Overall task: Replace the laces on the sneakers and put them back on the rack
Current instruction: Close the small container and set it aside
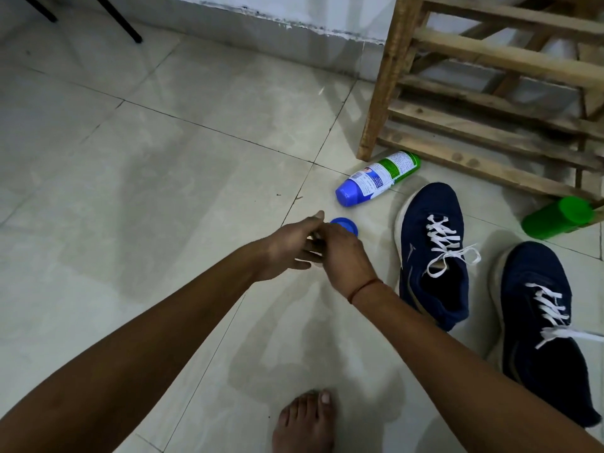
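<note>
The wooden rack (389,76) is standing by the wall (277,27), with a navy sneaker (420,273) and its mate (529,325) sitting white-laced on the floor (130,158) before it. My left hand (284,250) is stretching out loose-fingered against my right hand (343,253), whose grip I cannot tell, beside a blue cap (345,223).

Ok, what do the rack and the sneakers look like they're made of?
The rack: rough unfinished wood, by its visible grain and knots. The sneakers: dark navy fabric uppers, probably mesh, matte, with flat white laces and pale, likely rubber, soles.
</note>
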